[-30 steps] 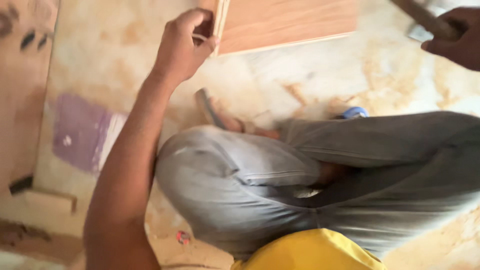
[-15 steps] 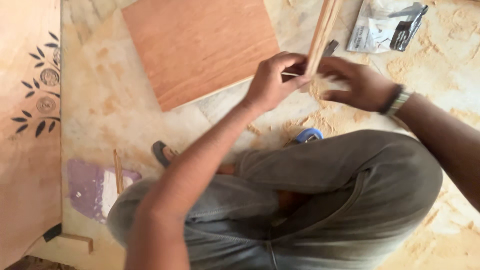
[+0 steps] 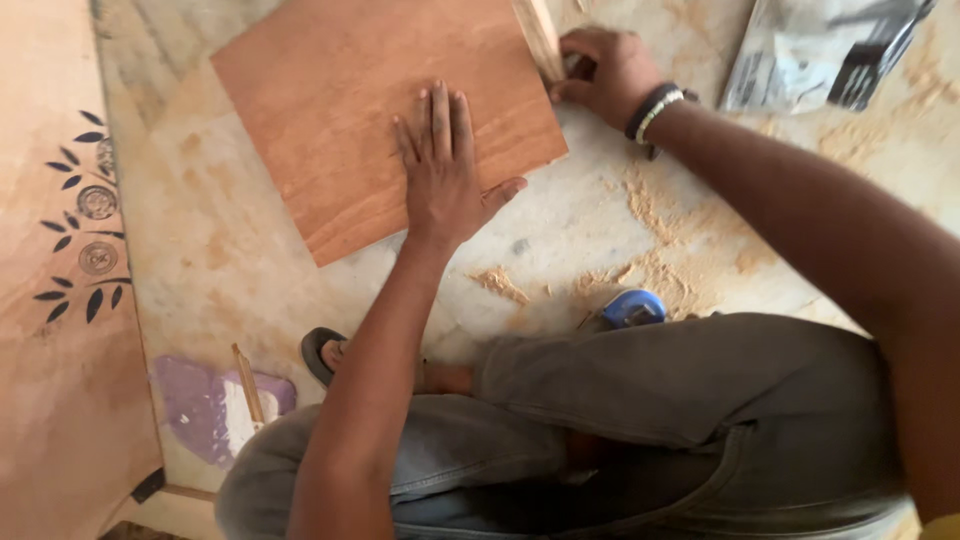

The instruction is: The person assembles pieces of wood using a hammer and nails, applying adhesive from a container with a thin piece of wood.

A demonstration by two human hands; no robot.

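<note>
Flat and spread, left hand [image 3: 440,170] presses the wooden board [image 3: 340,110]; right hand [image 3: 605,70] seemingly pinches a strip [image 3: 540,35].

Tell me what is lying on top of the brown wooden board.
The left hand lies flat on the wooden board, fingers spread. At its far right edge, the right hand holds a pale wood strip. What is under the board cannot be seen.

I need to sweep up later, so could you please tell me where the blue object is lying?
In the head view, the blue object lies on the dusty floor just beyond the person's bent knee, below the wooden board.
</note>
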